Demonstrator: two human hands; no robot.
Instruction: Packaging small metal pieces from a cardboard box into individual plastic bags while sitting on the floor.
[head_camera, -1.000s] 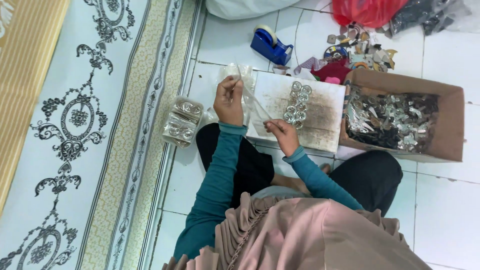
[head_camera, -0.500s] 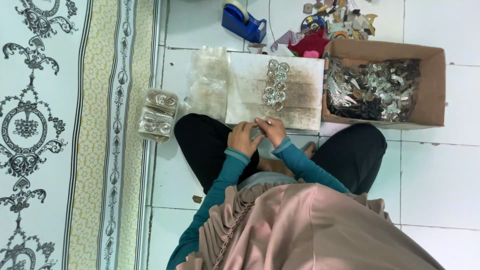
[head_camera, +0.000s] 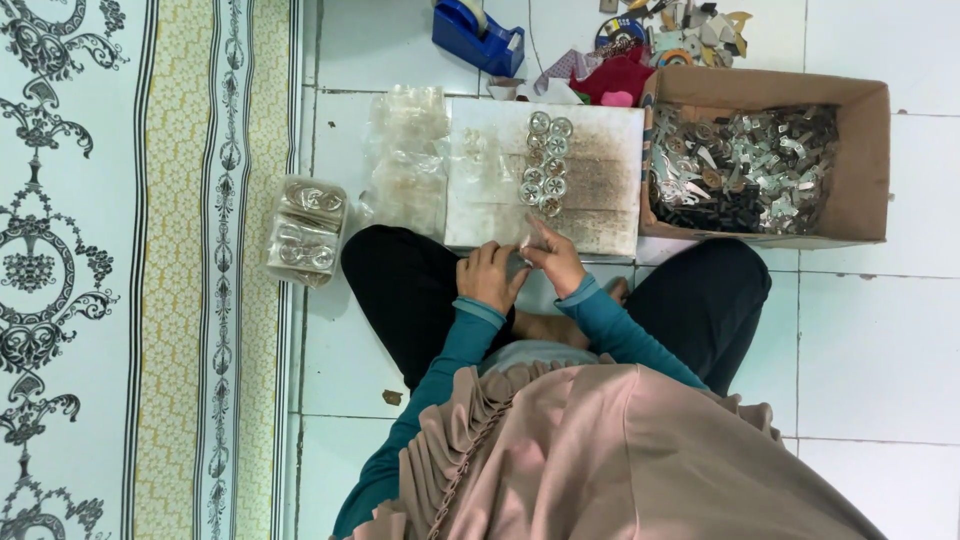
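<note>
My left hand and my right hand meet over my lap at the near edge of a white board. Both pinch a small clear plastic bag, which is hard to make out between the fingers. Several round metal pieces lie in a cluster on the board just beyond my right hand. A pile of empty clear bags lies left of the board. Filled bags of metal pieces sit further left, by my knee.
A cardboard box full of small metal parts stands right of the board. A blue tape dispenser, red cloth and loose scraps lie beyond. A patterned carpet covers the floor on the left.
My left hand came down from holding the clear bag up over the board. Both hands now sit together low at the board's near edge.
</note>
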